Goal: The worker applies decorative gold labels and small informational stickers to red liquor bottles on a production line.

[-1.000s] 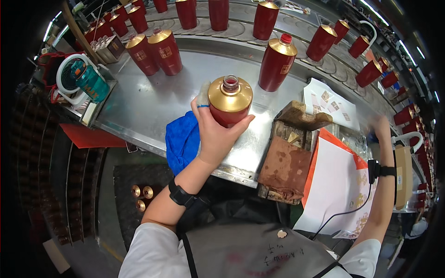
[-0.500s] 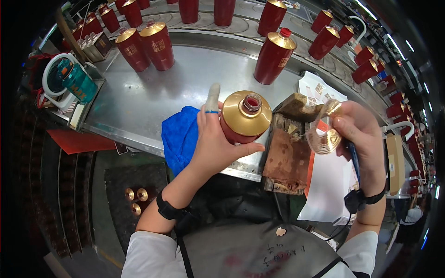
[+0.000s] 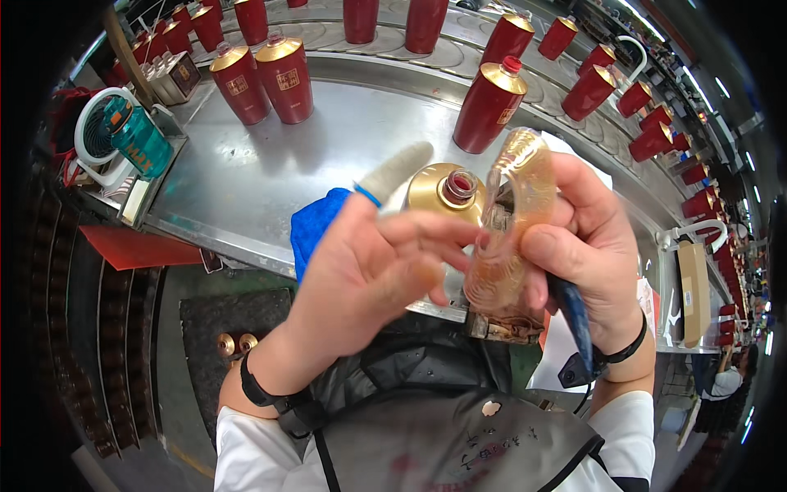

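Note:
My right hand (image 3: pixel 586 250) grips a clear, gold-patterned curved plastic piece (image 3: pixel 525 193) between thumb and fingers. A dark blue tool handle (image 3: pixel 574 324) is tucked in the same hand, pointing down; its kind I cannot make out. My left hand (image 3: pixel 369 262) is open and slightly blurred, its fingertips close to the plastic piece; whether they touch it I cannot tell. A whitish cloth finger cover (image 3: pixel 398 172) with a blue band is on one finger. Behind the hands stands an uncapped red bottle (image 3: pixel 434 193) with a gold shoulder, its lower part hidden.
A blue cloth (image 3: pixel 316 225) lies at the metal table's (image 3: pixel 221 184) front edge. Another red bottle (image 3: pixel 489 107) with a red stopper and two uncapped red bottles (image 3: pixel 284 82) stand farther back. Beyond runs a conveyor (image 3: pixel 377 61) with several bottles. A worn wooden box (image 3: pixel 500 324) is partly hidden.
My left hand has let go of the bottle and opened toward the plastic piece. My right hand has brought that piece left and nearer the bottle. The view has shifted slightly.

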Tool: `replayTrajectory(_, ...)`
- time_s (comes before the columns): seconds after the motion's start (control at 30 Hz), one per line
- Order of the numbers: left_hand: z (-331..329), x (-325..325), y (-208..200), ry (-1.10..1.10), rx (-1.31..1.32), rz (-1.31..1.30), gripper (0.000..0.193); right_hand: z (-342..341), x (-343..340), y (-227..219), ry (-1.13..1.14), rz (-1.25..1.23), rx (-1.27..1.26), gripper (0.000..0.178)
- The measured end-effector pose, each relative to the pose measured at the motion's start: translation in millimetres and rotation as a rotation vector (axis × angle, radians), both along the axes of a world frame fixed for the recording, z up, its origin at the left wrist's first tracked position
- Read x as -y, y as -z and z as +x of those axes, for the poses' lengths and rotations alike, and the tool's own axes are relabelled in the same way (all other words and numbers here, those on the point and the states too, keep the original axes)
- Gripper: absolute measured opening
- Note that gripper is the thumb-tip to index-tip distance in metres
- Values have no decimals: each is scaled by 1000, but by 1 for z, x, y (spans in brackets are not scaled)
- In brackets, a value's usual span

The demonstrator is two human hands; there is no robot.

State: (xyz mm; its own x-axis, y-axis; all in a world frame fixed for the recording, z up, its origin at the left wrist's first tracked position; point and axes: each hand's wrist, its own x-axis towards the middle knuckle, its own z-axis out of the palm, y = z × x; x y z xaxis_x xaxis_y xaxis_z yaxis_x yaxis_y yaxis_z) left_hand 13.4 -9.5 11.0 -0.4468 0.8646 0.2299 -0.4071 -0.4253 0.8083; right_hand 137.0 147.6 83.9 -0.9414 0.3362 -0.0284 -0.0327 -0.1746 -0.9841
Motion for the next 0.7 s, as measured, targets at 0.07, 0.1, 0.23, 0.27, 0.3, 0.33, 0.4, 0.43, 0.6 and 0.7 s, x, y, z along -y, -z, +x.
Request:
replayTrajectory(0.07, -9, -5, 1, -64, -45, 20, 82, 1, -4, 10, -3, -49, -1, 52)
replayTrajectory(0.1, -13, -7, 3, -127, -92, 41, 77, 1, -6, 16, 2, -53, -1, 52)
replayTrajectory(0.23, -12, -13, 7, -119, 61, -27, 75, 2, -15, 40, 40, -11, 27, 49)
replayTrajectory(0.27, -10, -14, 10, -111, 60, -34, 75, 3, -15, 43, 41, -10, 29, 50)
replayTrajectory(0.3, -8, -14, 15, -117, 70, -45, 75, 3, -15, 45, 38, -11, 31, 50)
replayTrajectory(0.33, -7, -15, 18, -123, 79, -56, 74, 2, -15, 47, 42, -17, 28, 50)
replayTrajectory(0.4, -9, -16, 15, -153, 39, -57, 74, 0, -15, 50, 69, 78, 16, 51)
replayTrajectory(0.43, -10, -18, 13, -187, 2, -52, 74, -1, -16, 53, 75, 75, 14, 51)
replayTrajectory(0.6, -14, -24, 16, -384, -168, 29, 75, -5, -19, 56, 151, 222, -73, 49)
replayTrajectory(0.7, -13, -26, 25, -472, -293, -5, 76, -10, -17, 60, 203, 151, -72, 48)
